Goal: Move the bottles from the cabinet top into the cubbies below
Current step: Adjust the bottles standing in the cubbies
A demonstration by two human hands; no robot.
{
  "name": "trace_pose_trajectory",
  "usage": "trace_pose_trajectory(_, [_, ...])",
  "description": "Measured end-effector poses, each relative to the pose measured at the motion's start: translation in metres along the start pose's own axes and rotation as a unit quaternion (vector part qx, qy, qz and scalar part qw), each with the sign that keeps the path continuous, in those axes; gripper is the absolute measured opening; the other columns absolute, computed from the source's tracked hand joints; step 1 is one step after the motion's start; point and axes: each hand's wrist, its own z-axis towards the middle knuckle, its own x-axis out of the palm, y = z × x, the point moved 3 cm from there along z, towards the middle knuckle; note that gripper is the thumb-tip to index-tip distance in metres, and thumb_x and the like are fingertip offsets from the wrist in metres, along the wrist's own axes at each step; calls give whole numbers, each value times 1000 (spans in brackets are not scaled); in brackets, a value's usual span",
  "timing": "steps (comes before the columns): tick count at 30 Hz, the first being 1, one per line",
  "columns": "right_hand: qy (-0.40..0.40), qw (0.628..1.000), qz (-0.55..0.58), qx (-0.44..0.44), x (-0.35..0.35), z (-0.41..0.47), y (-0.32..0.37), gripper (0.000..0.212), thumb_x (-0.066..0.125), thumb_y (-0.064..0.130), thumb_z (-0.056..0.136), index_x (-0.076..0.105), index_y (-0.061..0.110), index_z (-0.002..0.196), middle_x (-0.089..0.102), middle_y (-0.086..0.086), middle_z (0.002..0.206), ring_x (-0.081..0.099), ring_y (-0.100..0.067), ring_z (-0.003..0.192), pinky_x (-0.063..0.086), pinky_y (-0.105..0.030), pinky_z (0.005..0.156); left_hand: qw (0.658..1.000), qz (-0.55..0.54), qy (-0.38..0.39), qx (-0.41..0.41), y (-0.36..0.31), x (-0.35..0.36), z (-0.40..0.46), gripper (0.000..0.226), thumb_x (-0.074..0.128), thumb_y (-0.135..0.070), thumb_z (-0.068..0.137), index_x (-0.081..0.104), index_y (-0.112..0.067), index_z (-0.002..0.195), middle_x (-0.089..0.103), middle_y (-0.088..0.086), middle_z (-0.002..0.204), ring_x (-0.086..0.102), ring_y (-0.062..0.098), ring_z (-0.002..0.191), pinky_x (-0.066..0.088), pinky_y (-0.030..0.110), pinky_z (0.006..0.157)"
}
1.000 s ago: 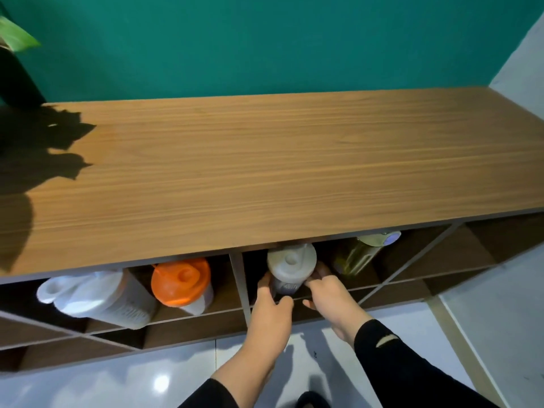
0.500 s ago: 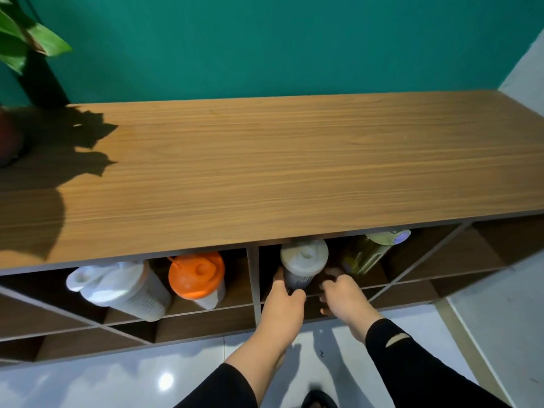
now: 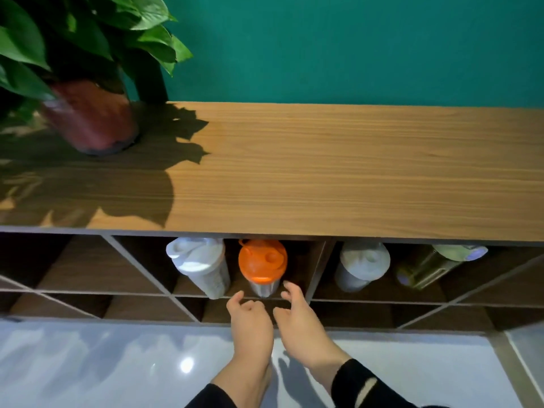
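The wooden cabinet top [image 3: 338, 172] carries no bottles. In one upper cubby stand a white-lidded shaker bottle [image 3: 200, 266] and an orange-lidded bottle [image 3: 263, 265]. The cubby to its right holds a grey-lidded bottle [image 3: 362, 266] and a green bottle [image 3: 432, 267] tilted to the right. My left hand [image 3: 250, 322] and my right hand [image 3: 300, 319] hover just in front of the orange-lidded bottle, one on each side of it, fingers apart and holding nothing.
A potted plant in a red-brown pot [image 3: 91, 119] stands at the left end of the top and casts a shadow across it. Other cubbies [image 3: 73, 269] at left and in the lower row look dark. A glossy pale floor [image 3: 117, 366] lies below.
My hands let go of the grey-lidded bottle, which stays in its cubby, and shifted left in front of the orange-lidded bottle. The view swung left, bringing the plant into sight.
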Motion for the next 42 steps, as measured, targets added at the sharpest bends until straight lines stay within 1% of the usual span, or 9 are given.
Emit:
trace_pose_trajectory(4, [-84,995,61,0,17,27,10,76,52,7,93,13,27,156,40,-10,151,49,-26,128,46,-40,104,999,16,18,32,-4,-1,6,52,38,-4,102,29,-20,151,47,8,147,49,24,131,41,38,107])
trace_pose_trajectory(9, [-105,991,85,-2,14,43,21,75,52,4,94,17,27,156,57,-14,135,58,-34,121,49,-47,103,991,57,87,79,-12,3,16,37,39,0,101,49,-33,114,66,-3,106,62,5,91,51,23,77])
trace_pose_trajectory(12, [-111,989,98,-6,17,40,11,70,55,7,90,27,32,150,63,-12,127,64,-31,112,55,-54,93,989,85,92,84,-15,5,27,47,42,-1,98,43,-25,138,68,10,110,66,21,92,58,36,78])
trace_pose_trajectory(19, [-104,989,106,-2,14,32,2,55,53,5,97,30,17,145,53,-8,134,57,-20,114,50,-19,71,985,89,122,78,-20,6,38,59,40,-3,98,36,-33,149,66,1,109,65,20,96,58,37,84])
trace_pose_trajectory(24, [-75,995,62,30,17,26,-3,55,50,10,99,27,15,148,58,-4,121,56,-15,92,46,-26,73,993,70,78,44,-8,0,41,39,42,-7,99,49,-16,137,65,14,118,64,28,105,54,46,97])
trace_pose_trajectory(27, [-18,999,7,42,30,22,-1,44,47,13,99,40,13,142,66,-4,95,60,-14,78,49,-27,68,999,-16,-39,-30,9,-19,43,25,41,-9,101,57,-13,120,66,14,108,64,24,88,55,38,78])
trace_pose_trajectory(33, [45,998,11,-47,64,25,31,50,44,10,101,36,23,148,46,4,146,39,-4,118,30,-22,99,977,-113,-179,11,-16,-71,60,51,38,-2,101,33,-21,149,54,11,137,55,29,121,46,42,101])
trace_pose_trajectory(37, [93,993,32,-68,85,33,38,63,43,8,100,20,30,155,41,9,143,40,-4,124,34,-25,104,987,-68,-121,87,-25,-73,82,65,38,3,98,28,-29,154,44,4,154,45,25,138,39,47,114])
trace_pose_trajectory(42, [67,991,98,-56,97,56,43,69,45,0,96,26,37,151,47,-6,148,52,-23,129,49,-39,104,993,-65,-49,87,-24,-68,85,55,41,1,96,49,-30,141,65,-3,125,62,20,115,52,47,102])
